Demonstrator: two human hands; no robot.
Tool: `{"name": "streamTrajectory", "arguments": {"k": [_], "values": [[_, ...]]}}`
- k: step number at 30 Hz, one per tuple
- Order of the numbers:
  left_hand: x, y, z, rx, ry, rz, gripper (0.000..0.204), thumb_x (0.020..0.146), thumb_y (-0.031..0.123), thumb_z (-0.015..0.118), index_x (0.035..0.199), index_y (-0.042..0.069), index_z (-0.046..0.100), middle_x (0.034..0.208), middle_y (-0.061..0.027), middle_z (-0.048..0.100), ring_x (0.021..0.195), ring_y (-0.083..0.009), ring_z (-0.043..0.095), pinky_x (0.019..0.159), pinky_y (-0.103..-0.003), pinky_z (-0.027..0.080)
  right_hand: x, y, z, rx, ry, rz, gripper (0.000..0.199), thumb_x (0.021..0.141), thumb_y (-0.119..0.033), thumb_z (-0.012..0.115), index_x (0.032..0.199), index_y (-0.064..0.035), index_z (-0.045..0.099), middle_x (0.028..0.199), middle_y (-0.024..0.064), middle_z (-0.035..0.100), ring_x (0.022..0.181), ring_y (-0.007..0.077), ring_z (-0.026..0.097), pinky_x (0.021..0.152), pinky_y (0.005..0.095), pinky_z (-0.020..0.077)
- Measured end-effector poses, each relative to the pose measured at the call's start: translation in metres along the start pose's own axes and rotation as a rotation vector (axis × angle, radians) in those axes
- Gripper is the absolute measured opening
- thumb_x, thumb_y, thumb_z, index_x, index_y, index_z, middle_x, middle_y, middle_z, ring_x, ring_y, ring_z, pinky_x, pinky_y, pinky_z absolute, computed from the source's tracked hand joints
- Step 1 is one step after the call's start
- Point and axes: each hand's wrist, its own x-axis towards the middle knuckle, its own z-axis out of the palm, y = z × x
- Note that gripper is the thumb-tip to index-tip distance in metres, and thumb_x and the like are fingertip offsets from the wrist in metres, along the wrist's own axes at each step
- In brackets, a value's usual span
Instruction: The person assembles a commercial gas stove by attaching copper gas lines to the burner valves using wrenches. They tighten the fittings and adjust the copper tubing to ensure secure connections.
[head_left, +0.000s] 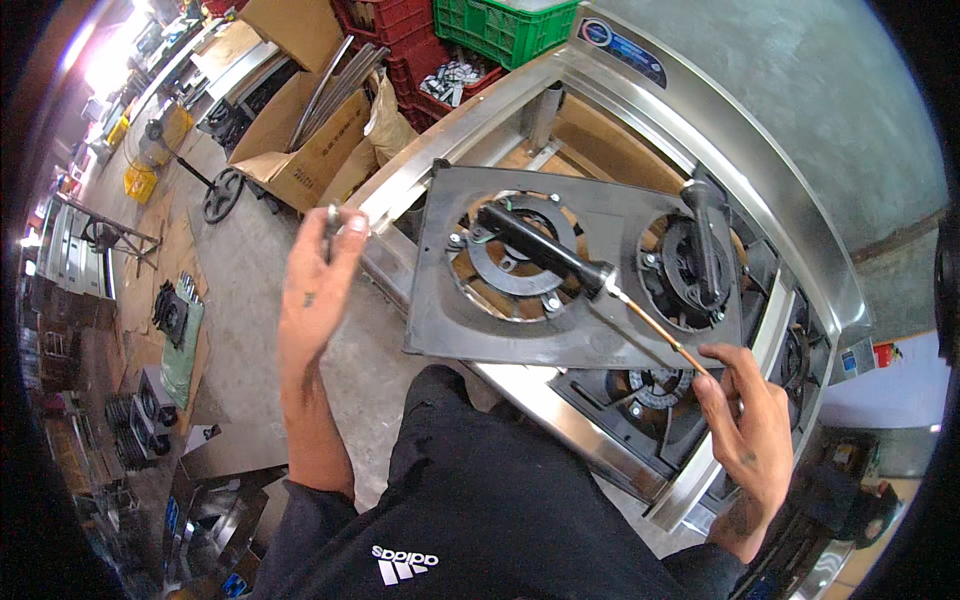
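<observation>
1. The left hand (318, 280) is raised over the concrete floor (240, 300), fingers pinched around a small metal part (332, 218) held upright between thumb and fingertips – what kind of part it is cannot be told.
2. The right hand (745, 425) grips the lower end of a thin copper tube (655, 330) with its fingertips, at the near right of the stove frame.
3. The tube runs up and left to a black burner pipe (545, 250), which lies diagonally across the left opening of a dark grey burner plate (580, 270).
4. A second black pipe (705, 235) sits over the plate's right opening (nearly upright in this view).
5. The plate rests tilted on a stainless-steel stove frame (800, 230) – more burner rings (655, 385) show beneath its near edge.
6. Beyond the frame stand cardboard boxes (310, 150), red crates (400, 40) and a green crate (500, 25).
</observation>
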Motion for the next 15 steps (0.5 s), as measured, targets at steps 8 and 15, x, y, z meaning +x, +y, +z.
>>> {"name": "streamTrajectory", "arguments": {"k": [8, 15], "values": [[0.085, -0.093, -0.049, -0.152, -0.087, -0.177, 0.034, 0.113, 0.036, 0.052, 0.119, 0.003, 0.058, 0.088, 0.0029, 0.052, 0.077, -0.0061, 0.044, 0.067, -0.026, 0.039, 0.018, -0.105, 0.038, 0.133, 0.258, 0.058, 0.037, 0.101, -0.022, 0.067, 0.127, 0.0037, 0.062, 0.063, -0.0013, 0.048, 0.057, 0.0074, 0.041, 0.054, 0.0264, 0.0284], [0.148, -0.136, -0.049, -0.228, -0.447, -0.118, 0.034, 0.111, 0.038, 0.054, 0.124, 0.008, 0.061, 0.083, 0.0075, 0.047, 0.070, -0.0024, 0.039, 0.062, -0.021, 0.033, 0.032, -0.173, 0.091, 0.155, 0.168, 0.338, 0.025, 0.105, -0.017, 0.063, 0.121, 0.0008, 0.068, 0.091, 0.0123, 0.072, 0.072, 0.0129, 0.063, 0.072, 0.0290, 0.0500]]}}
